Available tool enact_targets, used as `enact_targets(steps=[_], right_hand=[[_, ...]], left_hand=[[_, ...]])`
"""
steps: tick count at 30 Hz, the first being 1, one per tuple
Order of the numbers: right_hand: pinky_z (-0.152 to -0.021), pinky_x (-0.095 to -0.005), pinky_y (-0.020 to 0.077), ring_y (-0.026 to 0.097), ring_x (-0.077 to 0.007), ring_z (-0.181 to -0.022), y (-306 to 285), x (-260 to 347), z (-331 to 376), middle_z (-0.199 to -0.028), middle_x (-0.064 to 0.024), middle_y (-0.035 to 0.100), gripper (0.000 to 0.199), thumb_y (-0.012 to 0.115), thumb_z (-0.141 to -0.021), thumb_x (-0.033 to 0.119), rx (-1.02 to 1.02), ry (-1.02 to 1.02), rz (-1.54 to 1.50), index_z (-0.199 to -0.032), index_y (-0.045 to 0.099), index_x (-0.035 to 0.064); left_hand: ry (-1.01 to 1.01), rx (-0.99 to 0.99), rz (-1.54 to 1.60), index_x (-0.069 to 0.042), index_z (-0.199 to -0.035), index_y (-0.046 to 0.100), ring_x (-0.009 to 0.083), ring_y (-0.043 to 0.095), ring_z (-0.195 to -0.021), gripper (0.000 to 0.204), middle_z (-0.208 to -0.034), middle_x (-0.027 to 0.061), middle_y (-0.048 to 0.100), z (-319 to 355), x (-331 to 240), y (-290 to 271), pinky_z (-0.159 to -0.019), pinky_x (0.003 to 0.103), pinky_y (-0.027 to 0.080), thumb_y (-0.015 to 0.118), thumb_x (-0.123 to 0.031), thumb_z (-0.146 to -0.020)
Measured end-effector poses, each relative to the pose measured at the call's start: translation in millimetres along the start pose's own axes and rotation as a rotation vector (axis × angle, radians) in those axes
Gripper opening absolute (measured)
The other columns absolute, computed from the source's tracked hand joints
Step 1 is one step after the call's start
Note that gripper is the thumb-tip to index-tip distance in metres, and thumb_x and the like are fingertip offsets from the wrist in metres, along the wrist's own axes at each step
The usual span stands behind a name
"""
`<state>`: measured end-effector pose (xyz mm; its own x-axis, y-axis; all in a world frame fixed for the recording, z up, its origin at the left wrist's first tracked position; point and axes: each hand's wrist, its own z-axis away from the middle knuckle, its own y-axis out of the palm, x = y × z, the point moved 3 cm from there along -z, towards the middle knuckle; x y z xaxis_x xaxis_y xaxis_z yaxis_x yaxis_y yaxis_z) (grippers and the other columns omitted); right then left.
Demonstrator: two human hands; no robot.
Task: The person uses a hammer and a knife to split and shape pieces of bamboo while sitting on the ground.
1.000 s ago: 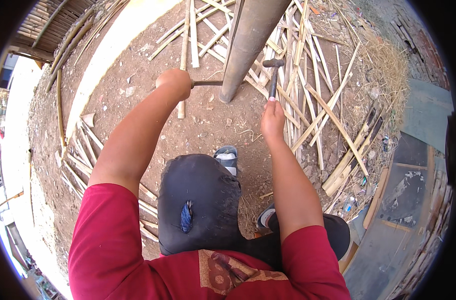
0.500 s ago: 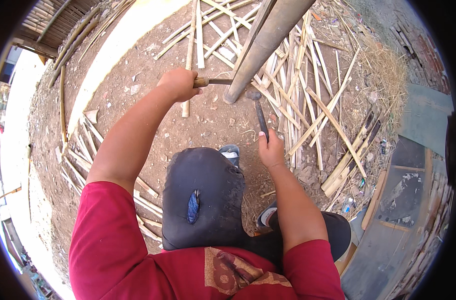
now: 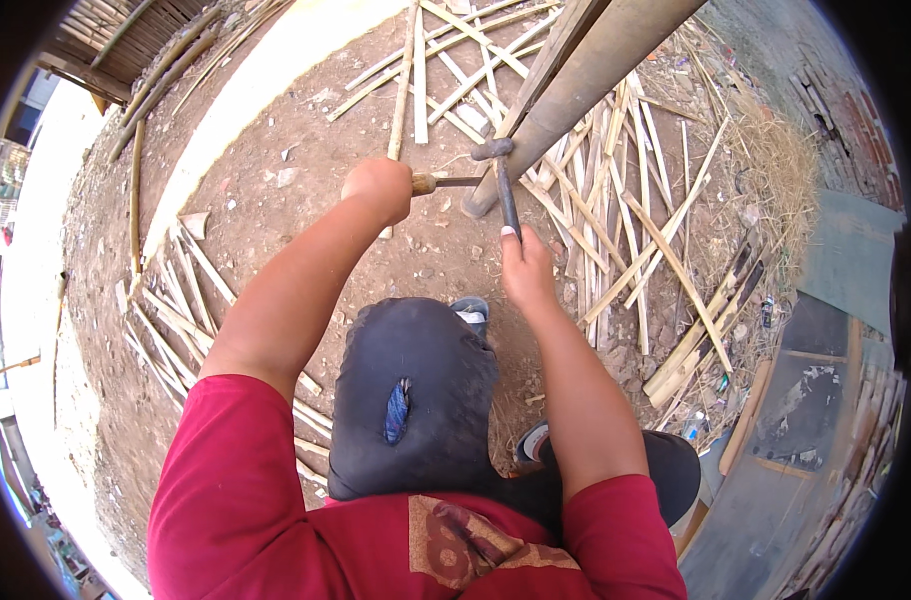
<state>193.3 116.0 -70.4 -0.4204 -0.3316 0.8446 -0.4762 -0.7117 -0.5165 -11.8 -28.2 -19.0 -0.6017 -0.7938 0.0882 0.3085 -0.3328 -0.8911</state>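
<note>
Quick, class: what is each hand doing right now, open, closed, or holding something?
Left hand: closed around the wooden handle of a chisel-like tool.
Right hand: closed on the hammer handle.

The person wears a red short-sleeved shirt (image 3: 246, 500) with a brown and gold patterned patch on its front, dark trousers (image 3: 416, 400) with a small blue tear on the knee, and grey-and-white shoes (image 3: 473, 312). Both forearms are bare.

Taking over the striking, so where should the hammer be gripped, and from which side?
Grip the hammer low on its dark handle, where the right hand holds it now, coming from the person's side. The head rests up against the slanted pole, beside the chisel in the left hand, so only the lower handle is free.
</note>
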Motion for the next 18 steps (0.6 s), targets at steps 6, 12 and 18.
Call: enact_targets(steps=[6,12,18], right_hand=[[-0.072,-0.0541,0.0492,0.066,-0.0485,-0.080,15,-11,8,-0.080,-0.0258,0.067,0.033,0.055,-0.102,0.033,0.018,-0.066,0.189,-0.094,0.062,0.0017],[-0.071,-0.0543,0.0495,0.066,-0.0474,-0.079,0,3,12,-0.081,-0.0254,0.067,0.034,0.055,-0.102,0.035,0.001,-0.064,0.006,-0.097,0.061,0.0017],[-0.069,-0.0519,0.0490,0.066,-0.0470,-0.079,27,-20,15,-0.079,-0.0243,0.066,0.029,0.056,-0.103,0.028,-0.003,-0.010,0.156,-0.096,0.060,0.0003]], left_hand=[[-0.017,0.039,0.037,-0.006,-0.115,0.075,0.0299,0.073,-0.107,0.026,-0.116,0.0139,0.075,10,-7,-6,-0.089,0.041,0.060,0.066,-0.011,-0.091],[-0.038,0.022,0.073,-0.006,-0.115,0.075,0.0300,0.073,-0.108,0.025,-0.117,0.0142,0.075,5,-1,10,-0.091,0.041,0.060,0.065,-0.010,-0.092],[-0.032,0.021,-0.014,-0.008,-0.113,0.076,0.0284,0.073,-0.107,0.024,-0.115,0.0131,0.075,3,-3,7,-0.088,0.039,0.060,0.065,-0.012,-0.092]])
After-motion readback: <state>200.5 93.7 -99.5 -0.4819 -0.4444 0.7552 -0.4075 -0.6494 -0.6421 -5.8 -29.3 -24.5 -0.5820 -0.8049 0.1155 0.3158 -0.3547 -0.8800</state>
